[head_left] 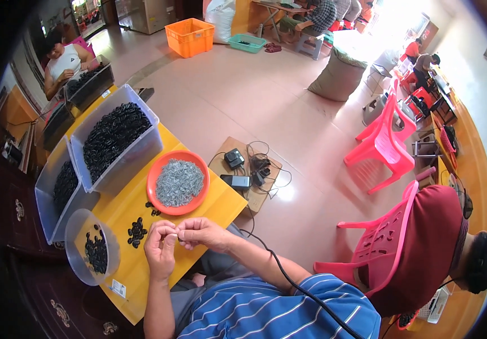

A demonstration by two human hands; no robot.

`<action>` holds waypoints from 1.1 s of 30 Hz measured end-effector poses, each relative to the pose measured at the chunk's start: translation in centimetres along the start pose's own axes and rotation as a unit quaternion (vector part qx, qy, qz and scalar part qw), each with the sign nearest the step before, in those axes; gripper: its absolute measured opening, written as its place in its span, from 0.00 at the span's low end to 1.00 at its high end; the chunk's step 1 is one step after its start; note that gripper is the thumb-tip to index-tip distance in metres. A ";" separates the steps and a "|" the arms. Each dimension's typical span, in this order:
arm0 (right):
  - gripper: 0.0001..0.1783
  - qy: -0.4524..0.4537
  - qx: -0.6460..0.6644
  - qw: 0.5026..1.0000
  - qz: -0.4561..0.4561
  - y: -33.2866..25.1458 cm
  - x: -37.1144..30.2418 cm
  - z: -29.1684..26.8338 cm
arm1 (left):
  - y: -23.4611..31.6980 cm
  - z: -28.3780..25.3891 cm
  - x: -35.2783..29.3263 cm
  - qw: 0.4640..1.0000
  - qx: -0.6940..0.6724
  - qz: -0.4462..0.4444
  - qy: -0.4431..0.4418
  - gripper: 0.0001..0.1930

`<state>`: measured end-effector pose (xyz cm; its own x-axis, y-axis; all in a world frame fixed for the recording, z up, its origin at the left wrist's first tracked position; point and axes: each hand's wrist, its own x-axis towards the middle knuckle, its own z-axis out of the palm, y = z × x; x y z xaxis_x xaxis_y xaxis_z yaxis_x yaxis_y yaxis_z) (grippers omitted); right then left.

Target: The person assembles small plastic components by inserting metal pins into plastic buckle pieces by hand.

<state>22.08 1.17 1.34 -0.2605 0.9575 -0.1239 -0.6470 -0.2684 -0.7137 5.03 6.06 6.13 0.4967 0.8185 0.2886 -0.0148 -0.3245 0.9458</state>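
My left hand (161,248) and my right hand (201,233) meet above the near edge of the yellow table (170,257). Their fingertips pinch together on a small dark piece, mostly hidden by the fingers. Just left of them lies a loose pile of small black oval parts (136,232), with a few more by the orange-red bowl (152,195). That bowl holds a heap of small silvery metal pieces (179,182). Farther left, a round clear tub (113,254) contains more black oval parts.
Two translucent bins (156,133) of black parts stand on the table's far left. A low wooden stool (235,148) carries devices and cables. A black cable (288,265) crosses my right arm. At right, a person in dark red (432,243) sits on a pink chair (387,248).
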 end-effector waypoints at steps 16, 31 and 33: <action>0.09 0.075 -0.234 0.964 -0.101 4.5 1.1 3.5 | -1.3 -3.0 -5.3 0.989 0.075 -0.076 0.098 0.05; 0.08 0.112 -0.234 0.959 -0.111 6.2 0.8 3.0 | -2.2 -2.2 -6.1 0.989 0.023 -0.099 0.108 0.03; 0.07 0.122 -0.277 0.947 -0.110 6.3 0.7 3.0 | -2.8 -2.6 -6.2 0.986 0.018 -0.148 0.074 0.04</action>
<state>15.65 -0.16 -1.19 0.0550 0.9978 -0.0376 -0.1742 -0.0275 -0.9843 -0.29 3.18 2.10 0.3427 0.9392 0.0210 0.1434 -0.0744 0.9869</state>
